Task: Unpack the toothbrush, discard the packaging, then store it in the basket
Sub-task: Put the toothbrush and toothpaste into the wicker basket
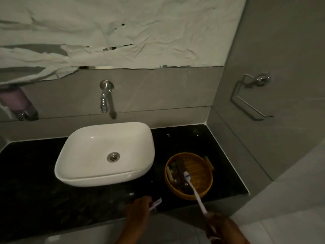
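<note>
- The right hand [223,226] has its fingers closed around the handle end of the toothbrush [195,191].
- The toothbrush slants up and left, its white bristled head over the inside of the yellow basket [204,190].
- The left hand [139,208] pinches the clear packaging [155,203] above the dark desk [52,194].
- The basket sits on the desk just right of the white sink [82,178], holding small dark items.

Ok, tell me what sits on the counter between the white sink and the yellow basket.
Nothing: in the head view, only bare black counter separates the sink from the basket.
</note>
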